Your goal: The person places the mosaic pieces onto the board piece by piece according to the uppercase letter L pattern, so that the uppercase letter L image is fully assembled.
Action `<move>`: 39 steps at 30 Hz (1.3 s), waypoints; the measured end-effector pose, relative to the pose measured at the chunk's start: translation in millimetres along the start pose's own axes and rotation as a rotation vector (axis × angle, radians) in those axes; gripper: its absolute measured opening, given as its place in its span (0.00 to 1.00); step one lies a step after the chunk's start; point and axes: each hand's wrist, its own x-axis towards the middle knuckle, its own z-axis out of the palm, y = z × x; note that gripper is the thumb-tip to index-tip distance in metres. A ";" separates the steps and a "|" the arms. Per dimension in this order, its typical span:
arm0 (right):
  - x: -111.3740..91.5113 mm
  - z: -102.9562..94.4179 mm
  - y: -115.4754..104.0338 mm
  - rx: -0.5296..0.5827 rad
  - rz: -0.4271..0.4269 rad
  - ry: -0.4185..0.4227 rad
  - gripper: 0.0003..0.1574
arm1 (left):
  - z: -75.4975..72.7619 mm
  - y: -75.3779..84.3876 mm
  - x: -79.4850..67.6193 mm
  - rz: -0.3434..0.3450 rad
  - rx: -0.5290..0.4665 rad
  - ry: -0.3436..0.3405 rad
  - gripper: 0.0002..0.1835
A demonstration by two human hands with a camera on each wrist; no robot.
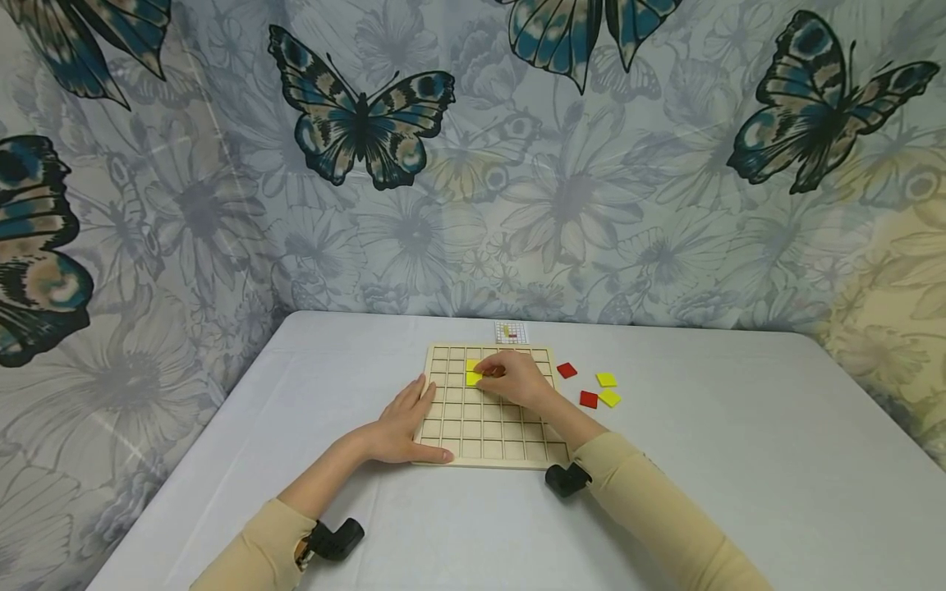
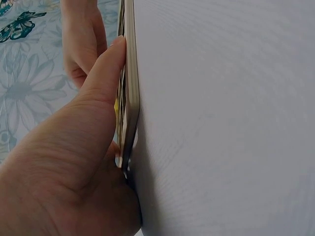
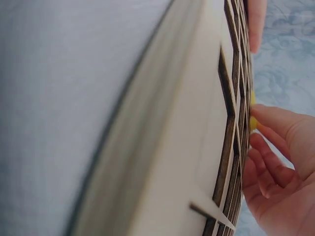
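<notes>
A square wooden grid board (image 1: pixel 473 451) lies on the table. My left hand (image 1: pixel 399 427) rests at its left front corner with fingers spread along the left side. The left thumb (image 2: pixel 103 73) lies on the front rim. Over the upper middle of the grid, my right hand (image 1: pixel 517 379) pinches a yellow square tile (image 1: pixel 472 379) between thumb and forefinger. Another yellow tile (image 1: pixel 470 364) sits in the cell just behind it. In the right wrist view, the right hand's fingertips (image 3: pixel 261 112) meet a sliver of yellow at the board's surface; the rest is hidden.
Right of the board lie two red tiles (image 1: pixel 567 370) and two loose yellow tiles (image 1: pixel 607 380). Behind the board is a small card (image 1: pixel 512 332) with a coloured grid pattern. A white cloth covers the table (image 1: pixel 739 460); a butterfly-print curtain (image 1: pixel 473 246) hangs behind.
</notes>
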 end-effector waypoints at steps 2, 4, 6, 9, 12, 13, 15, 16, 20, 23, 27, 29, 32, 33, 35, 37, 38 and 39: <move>-0.4 -0.4 -0.2 0.007 0.005 -0.002 0.11 | -0.2 0.0 -0.2 -0.003 0.004 -0.001 0.62; -0.5 -0.6 -0.8 0.012 0.016 -0.005 0.11 | -0.3 0.2 -0.4 -0.003 0.004 -0.002 0.62; -0.8 -0.6 -0.7 0.016 0.021 -0.005 0.11 | -0.3 0.2 -0.3 -0.003 0.005 0.000 0.62; -0.7 -0.2 -0.3 0.015 0.039 -0.004 0.11 | -0.3 0.1 -0.3 -0.004 0.005 0.001 0.62; -0.8 0.1 -0.4 0.001 0.047 -0.007 0.11 | 0.0 0.2 -0.3 -0.004 0.005 0.002 0.62; -0.9 0.2 -0.6 -0.004 0.049 -0.009 0.11 | 0.0 0.2 -0.4 -0.004 0.004 0.002 0.62; -1.2 0.2 -1.2 -0.013 0.049 -0.013 0.11 | 0.0 0.3 -0.4 -0.004 0.004 0.004 0.62; -1.4 0.1 -1.6 -0.016 0.047 -0.014 0.11 | 0.1 0.3 -0.5 -0.005 0.004 0.004 0.62; -2.1 -0.2 -2.9 -0.009 0.045 -0.015 0.11 | 0.1 0.3 -0.5 -0.006 0.002 0.007 0.62; -2.6 -0.3 -3.3 -0.003 0.048 -0.009 0.10 | 0.2 0.3 -0.6 -0.005 0.002 0.006 0.63; -3.8 -0.8 -2.9 0.028 0.079 0.010 0.09 | 0.4 0.2 -1.1 -0.004 0.002 0.002 0.63; -4.4 -1.3 -2.6 0.049 0.110 0.025 0.08 | 0.2 0.1 -1.2 -0.004 0.000 0.004 0.63; -5.5 -2.3 -1.5 0.093 0.176 0.044 0.05 | 0.3 0.0 -1.0 -0.004 -0.001 0.008 0.63; -6.1 -2.9 -1.0 0.104 0.192 0.048 0.05 | 0.4 -0.1 -0.9 -0.004 -0.001 0.010 0.63; -7.7 -4.4 0.1 0.127 0.215 0.054 0.05 | 0.5 -0.3 -0.4 -0.003 -0.001 0.010 0.63; -10.1 -6.9 1.4 0.163 0.233 0.054 0.05 | 0.8 -0.3 0.1 -0.005 0.000 0.009 0.63; -11.4 -8.2 2.5 0.185 0.245 0.054 0.05 | 0.9 -0.2 0.3 -0.006 0.000 0.008 0.63; -12.9 -9.9 3.4 0.209 0.259 0.053 0.06 | 1.1 -0.2 0.5 -0.006 0.000 0.008 0.63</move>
